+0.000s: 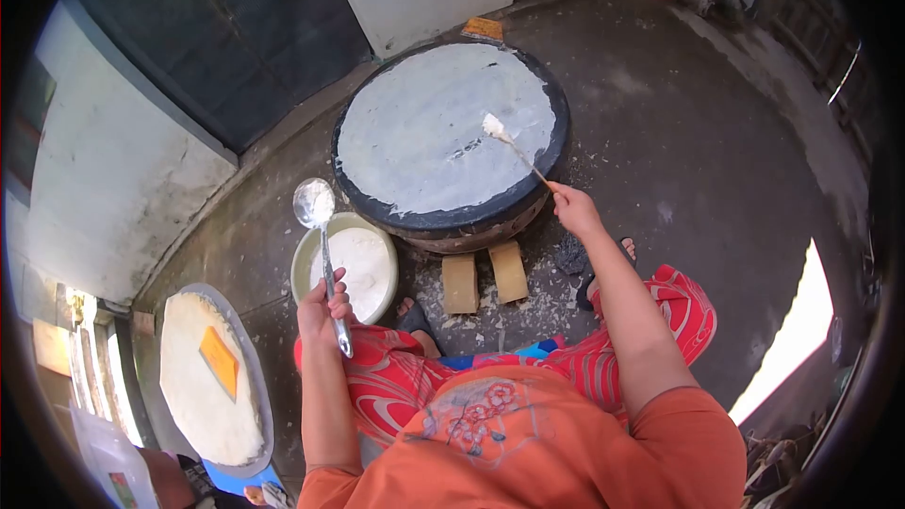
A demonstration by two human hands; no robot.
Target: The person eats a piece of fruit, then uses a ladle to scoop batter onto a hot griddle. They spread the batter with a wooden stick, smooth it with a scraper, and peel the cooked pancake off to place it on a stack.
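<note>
A big round black griddle (345, 170) stands before me, its top coated with a thin white layer of batter (424, 132). My right hand (576, 210) is closed round the handle of a thin stick (528, 162). At its far end a clump of white batter (493, 125) sits over the griddle's right half. In my left hand (325, 308) is a metal ladle (314, 204), its bowl smeared white and raised beside the griddle's left edge. Below the ladle, a pale bowl (300, 269) holds white batter (351, 269).
On the left, a round tray (263, 415) carries a stack of pale flat sheets (203, 415) with an orange scraper (220, 362) on top. Two wooden blocks (460, 285) lie at the griddle's base among white scraps. Another orange piece (483, 29) lies behind the griddle, near the wall.
</note>
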